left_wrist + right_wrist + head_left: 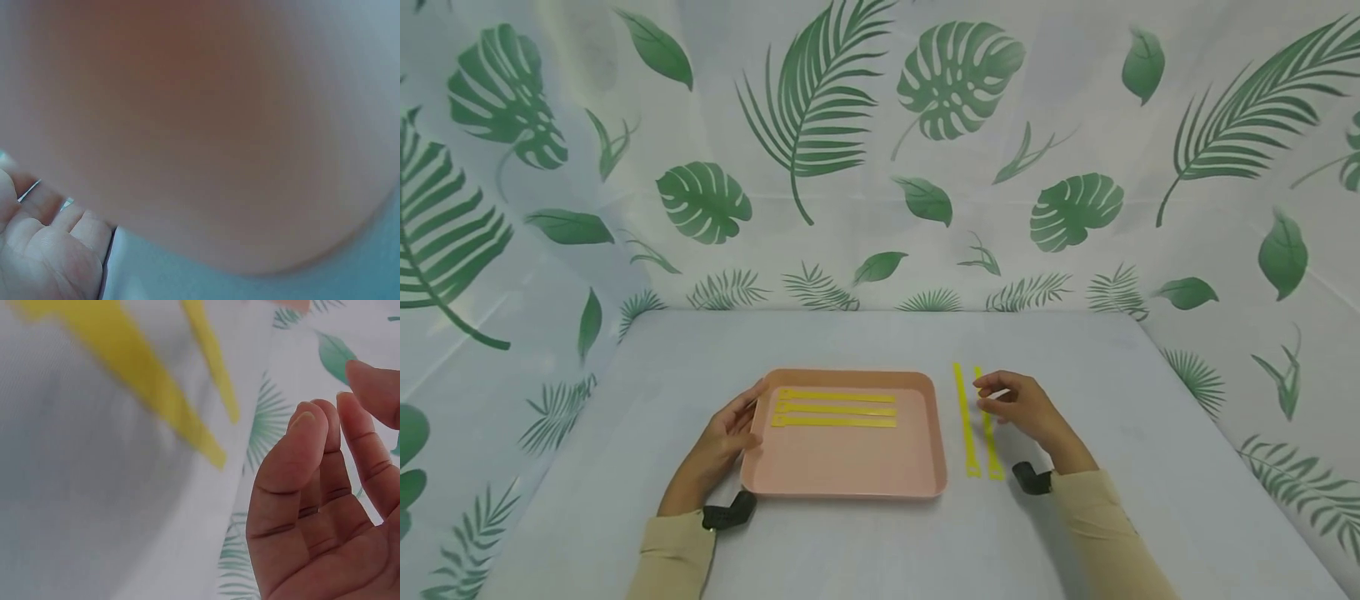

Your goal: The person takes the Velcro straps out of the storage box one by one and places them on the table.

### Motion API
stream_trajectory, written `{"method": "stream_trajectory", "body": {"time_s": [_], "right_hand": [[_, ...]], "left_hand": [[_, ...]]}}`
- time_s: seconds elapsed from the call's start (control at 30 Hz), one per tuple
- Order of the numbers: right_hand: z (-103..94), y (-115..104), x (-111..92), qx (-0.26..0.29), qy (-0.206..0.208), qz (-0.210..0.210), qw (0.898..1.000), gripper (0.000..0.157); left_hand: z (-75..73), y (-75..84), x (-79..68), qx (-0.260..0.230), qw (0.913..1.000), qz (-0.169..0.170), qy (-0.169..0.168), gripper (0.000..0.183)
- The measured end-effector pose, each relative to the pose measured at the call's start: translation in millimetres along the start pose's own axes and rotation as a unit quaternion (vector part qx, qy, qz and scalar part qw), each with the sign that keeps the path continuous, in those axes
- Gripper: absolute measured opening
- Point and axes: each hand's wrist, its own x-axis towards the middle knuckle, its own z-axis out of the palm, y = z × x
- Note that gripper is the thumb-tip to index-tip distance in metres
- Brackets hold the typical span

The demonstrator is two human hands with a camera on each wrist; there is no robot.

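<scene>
A pink tray (850, 467) lies on the table, with three flat yellow straps (838, 422) side by side across it, their wider ends to the left. My left hand (722, 437) holds the tray's left side, thumb over the rim and fingers along the outer edge. In the left wrist view, the blurred tray (206, 144) fills most of the picture. Two more yellow straps, a left one (964, 417) and a right one (990, 442), lie lengthwise to the right of the tray. Over the right strap hovers my right hand (1022, 406), fingers loosely bent and holding nothing.
A pale cloth covers the table (880, 546). White curtains (850, 242) with green leaf prints enclose the back and both sides. Each wrist carries a small black device, one on the left wrist (730, 510) and one on the right (1032, 478).
</scene>
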Motion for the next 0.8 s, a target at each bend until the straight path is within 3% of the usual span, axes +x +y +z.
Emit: {"method": "stream_trajectory", "body": {"time_s": [0.8], "right_hand": [[21.1,-27,14,0.051,-0.036,-0.065,0.996,0.037]], "left_hand": [[-1.1,-1.9,2.6,0.002,1.0000,-0.003,0.002,0.098]]}}
